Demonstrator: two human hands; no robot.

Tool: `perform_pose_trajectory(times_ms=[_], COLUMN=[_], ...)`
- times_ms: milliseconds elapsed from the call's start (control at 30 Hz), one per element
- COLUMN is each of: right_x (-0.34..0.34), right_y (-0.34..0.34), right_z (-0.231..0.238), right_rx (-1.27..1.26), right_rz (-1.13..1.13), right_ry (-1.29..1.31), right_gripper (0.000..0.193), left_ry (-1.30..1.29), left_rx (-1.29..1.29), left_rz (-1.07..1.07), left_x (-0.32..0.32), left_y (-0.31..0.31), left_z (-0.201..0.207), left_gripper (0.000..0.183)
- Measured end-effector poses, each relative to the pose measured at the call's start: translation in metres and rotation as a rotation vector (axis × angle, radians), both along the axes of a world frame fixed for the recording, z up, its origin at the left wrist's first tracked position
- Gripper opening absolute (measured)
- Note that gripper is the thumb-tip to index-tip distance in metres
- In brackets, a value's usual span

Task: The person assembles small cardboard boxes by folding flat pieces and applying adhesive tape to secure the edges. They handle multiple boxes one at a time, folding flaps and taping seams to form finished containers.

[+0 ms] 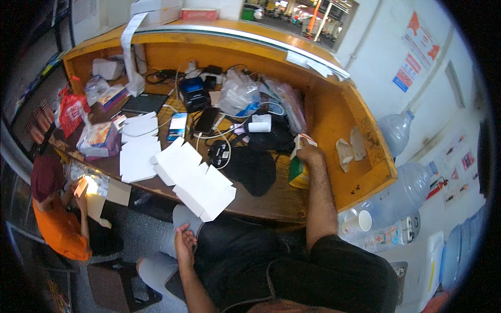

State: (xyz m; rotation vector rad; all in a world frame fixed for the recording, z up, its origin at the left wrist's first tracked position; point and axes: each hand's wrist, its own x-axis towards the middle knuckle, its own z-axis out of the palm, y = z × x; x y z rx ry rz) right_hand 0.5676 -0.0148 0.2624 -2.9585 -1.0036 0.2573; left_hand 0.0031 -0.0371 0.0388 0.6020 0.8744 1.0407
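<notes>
White cardboard: at least 3 pieces, 2 plain sheets [138, 159] and 1 flapped blank [203, 188], lay beyond the left hand [185, 242]; the blank's near corner jutted over the desk edge, just above that hand.
Green-and-yellow box: 1, at the right hand [311, 155], near the right end of the desk [284, 204].
Electronics: 1 dark phone [206, 120] and 1 black device with a blue top [194, 94] lay between the 2 hands' sides, farther off; the tangled cables [227, 143] could not be counted.
Black cloth: 1 dark item [253, 169], perhaps a cap, lay left of the right hand.
Clear jugs: 2 large bottles [404, 190] stood right of the right hand, beyond the desk's side, with 1 white paper cup [357, 221] nearer the forearm.
Co-worker: 1 person in orange [60, 224] sat well left of the left hand.
Edges and room: brown desktop showed between the black item and the box; the yellow side panel [360, 172] limited room right of the right hand; the left hand was outside the desk's front edge.
Left fingers: loosely half-curled, with no object visible in them, over the lap.
Right fingers: closed around the box's upper end, partly hidden by the hand.
Hands: well apart from each other.
</notes>
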Motion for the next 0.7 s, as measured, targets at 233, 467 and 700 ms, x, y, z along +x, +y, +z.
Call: perform_pose_trajectory(times_ms=[233,467,700], right_x=[0.042,-0.057,-0.06], right_y=[0.04,0.008,-0.006], right_z=[-0.014,0.023,0.02], right_rx=[-0.253,-0.098,0.178], right_rz=[0.121,-0.08,-0.032], right_ry=[0.012,-0.151,-0.306], right_gripper=[0.052,0.061,0.066], left_ry=[0.059,0.233,0.327], left_rx=[-0.02,-0.022,-0.048], left_rz=[0.002,0.004,0.042], left_x=[0.004,0.001,0.0], left_y=[0.001,0.003,-0.003], left_z=[0.002,-0.011,-0.006], left_gripper=[0.057,0.053,0.043])
